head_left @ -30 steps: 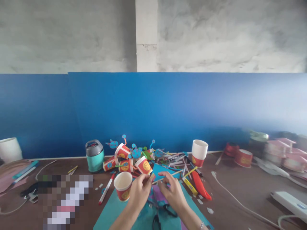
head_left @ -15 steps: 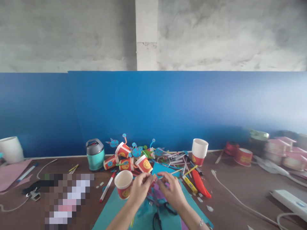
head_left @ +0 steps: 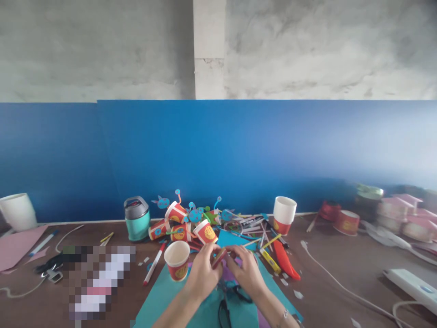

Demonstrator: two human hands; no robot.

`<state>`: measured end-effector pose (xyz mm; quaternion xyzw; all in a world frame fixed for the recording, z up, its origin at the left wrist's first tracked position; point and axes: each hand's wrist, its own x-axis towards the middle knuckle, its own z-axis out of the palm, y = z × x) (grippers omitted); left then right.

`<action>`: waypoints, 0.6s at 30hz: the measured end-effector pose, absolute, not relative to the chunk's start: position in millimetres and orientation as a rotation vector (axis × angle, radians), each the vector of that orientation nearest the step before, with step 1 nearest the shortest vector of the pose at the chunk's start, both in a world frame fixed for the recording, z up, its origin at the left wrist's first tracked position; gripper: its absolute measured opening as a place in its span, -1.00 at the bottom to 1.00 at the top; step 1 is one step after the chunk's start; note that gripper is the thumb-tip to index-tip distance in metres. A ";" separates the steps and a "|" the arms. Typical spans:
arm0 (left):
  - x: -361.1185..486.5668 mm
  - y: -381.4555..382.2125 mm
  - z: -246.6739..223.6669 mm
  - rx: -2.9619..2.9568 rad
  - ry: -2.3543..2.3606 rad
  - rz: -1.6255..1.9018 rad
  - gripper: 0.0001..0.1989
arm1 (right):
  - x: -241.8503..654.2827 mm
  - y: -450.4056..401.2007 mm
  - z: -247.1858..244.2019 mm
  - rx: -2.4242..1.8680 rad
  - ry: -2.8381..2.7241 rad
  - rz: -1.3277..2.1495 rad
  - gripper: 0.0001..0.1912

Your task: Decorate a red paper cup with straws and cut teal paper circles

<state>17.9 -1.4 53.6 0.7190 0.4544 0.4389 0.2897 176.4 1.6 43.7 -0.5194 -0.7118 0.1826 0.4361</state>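
The left hand [head_left: 203,269], nearer, pinches a red piece [head_left: 218,258] slanting rightward toward the far edge of the desk [head_left: 355,259]; the right hand's [head_left: 246,269] grip is unclear.

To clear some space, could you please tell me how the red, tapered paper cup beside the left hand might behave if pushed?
The cup looks thin-walled, so probably light and easily dented; its base is narrower than its rim, so it might tip.

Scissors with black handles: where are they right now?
In the head view, the scissors lie at the bottom centre on the teal sheet, their handles showing just below the left hand and right hand.
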 end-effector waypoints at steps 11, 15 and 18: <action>20.7 -1.4 42.2 2.003 1.325 1.279 -0.76 | 173.5 -0.7 38.8 -1.290 -1.740 0.351 -0.60; 24.6 -0.8 48.7 1.835 1.294 1.218 -0.75 | 174.8 -2.2 41.6 -1.282 -1.776 0.330 -0.63; 23.3 4.6 48.1 1.786 1.315 1.155 -0.67 | 175.4 -4.1 45.5 -1.260 -1.832 0.331 -0.67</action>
